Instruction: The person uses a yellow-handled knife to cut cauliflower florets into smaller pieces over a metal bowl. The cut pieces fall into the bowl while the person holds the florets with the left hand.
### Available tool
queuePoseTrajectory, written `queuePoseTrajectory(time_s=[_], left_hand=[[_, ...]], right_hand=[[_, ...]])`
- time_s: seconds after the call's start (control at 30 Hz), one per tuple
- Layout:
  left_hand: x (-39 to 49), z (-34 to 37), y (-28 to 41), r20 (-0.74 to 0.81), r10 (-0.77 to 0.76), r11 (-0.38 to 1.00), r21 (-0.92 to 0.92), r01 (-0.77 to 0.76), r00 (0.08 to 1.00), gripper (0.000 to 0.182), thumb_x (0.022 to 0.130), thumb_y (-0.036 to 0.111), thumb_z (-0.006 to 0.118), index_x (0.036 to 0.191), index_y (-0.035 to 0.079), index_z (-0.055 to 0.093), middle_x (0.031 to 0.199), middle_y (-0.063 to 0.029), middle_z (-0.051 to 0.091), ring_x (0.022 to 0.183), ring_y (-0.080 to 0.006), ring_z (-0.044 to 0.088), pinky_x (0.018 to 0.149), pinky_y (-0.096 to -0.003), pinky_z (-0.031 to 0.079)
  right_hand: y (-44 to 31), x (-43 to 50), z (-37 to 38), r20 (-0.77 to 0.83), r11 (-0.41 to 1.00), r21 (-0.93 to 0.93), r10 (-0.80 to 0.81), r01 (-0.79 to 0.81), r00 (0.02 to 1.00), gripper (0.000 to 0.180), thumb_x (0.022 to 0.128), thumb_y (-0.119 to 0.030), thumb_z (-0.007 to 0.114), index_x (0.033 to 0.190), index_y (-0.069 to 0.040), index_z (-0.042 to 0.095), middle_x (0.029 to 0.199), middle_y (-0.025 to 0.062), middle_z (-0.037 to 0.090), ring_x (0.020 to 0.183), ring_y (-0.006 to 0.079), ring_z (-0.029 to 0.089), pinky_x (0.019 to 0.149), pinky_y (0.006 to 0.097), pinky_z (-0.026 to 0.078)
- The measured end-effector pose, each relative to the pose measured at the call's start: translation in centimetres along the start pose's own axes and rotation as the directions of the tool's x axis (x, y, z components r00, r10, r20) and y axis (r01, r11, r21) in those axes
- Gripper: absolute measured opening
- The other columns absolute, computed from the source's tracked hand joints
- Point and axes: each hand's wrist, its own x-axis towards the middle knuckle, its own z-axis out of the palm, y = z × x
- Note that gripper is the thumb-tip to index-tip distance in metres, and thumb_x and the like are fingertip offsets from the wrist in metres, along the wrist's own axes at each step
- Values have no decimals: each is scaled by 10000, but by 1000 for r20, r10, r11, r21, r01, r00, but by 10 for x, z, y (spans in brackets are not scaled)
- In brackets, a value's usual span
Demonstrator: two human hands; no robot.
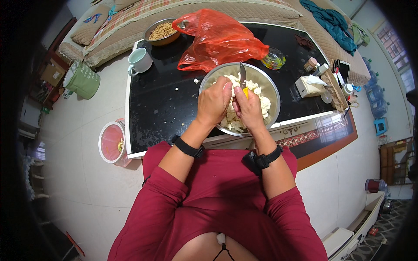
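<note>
A stainless steel bowl [273,112] sits at the front edge of the black-topped table and holds many white cauliflower florets [265,105]. Over it, my right hand [249,109] grips a small knife [243,76] by its yellow handle, the blade pointing away from me. Close against it on the left, my left hand [214,99] is curled above the bowl; a bit of something white shows at its fingers, most likely a cauliflower piece, largely hidden by the hand. Both thumbs lie near each other by the knife handle.
Behind the bowl lies a red plastic bag [222,42], beside a glass ashtray [273,59]. A mug [140,61] and a metal bowl of peanuts [162,32] stand left. A tissue box [310,86] and bottles stand right. A pink-lined bin [111,142] is on the floor.
</note>
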Motion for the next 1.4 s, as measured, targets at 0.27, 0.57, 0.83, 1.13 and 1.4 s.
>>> queuePoseTrajectory(time_s=[0.27, 0.57, 0.83, 1.13, 1.4], left_hand=[[4, 1, -18, 420, -445, 571, -548, 612, 791, 420, 1038, 369, 380, 1029, 4, 587, 778, -58, 612, 655, -101, 563, 548, -263, 431], [3, -1, -16, 103, 115, 980, 150, -130, 988, 358, 956, 250, 572, 1275, 89, 604, 1066, -167, 676, 929, -264, 655, 860, -376, 499], [11, -19, 6, 337, -181, 612, -696, 374, 924, 308, 895, 115, 694, 1174, -6, 643, 945, -22, 675, 859, -61, 611, 745, -214, 500], [9, -162, -33, 13, -236, 849, -483, 213, 972, 266, 815, 63, 741, 1073, 29, 684, 920, -26, 676, 802, -77, 610, 715, -229, 503], [-107, -323, -149, -409, -195, 689, 590, 421, 891, 347, 800, 102, 727, 1140, 62, 671, 1117, -141, 672, 992, -266, 664, 868, -345, 527]], right_hand=[[-8, 1, -8, -30, 992, 109, 73, -69, 997, 287, 1002, -370, 539, 992, -86, 575, 689, -27, 523, 510, 39, 432, 444, 187, 367], [-13, 5, -22, -189, 991, -51, -131, 124, 973, 294, 866, -97, 724, 1146, -44, 654, 650, -71, 508, 511, 6, 402, 463, 168, 310], [-2, 3, -3, -39, 896, -399, -231, 197, 972, 405, 817, 31, 685, 1214, -29, 625, 982, -11, 653, 762, 27, 542, 657, 166, 447], [-13, 9, -9, -131, 992, -23, -130, 128, 983, 400, 893, -116, 676, 1260, -39, 535, 841, -33, 606, 556, 3, 458, 468, 155, 356], [-8, 8, -26, -206, 989, -51, -143, 136, 968, 302, 912, -110, 651, 1190, -28, 568, 813, -8, 583, 527, 12, 442, 447, 170, 351]])
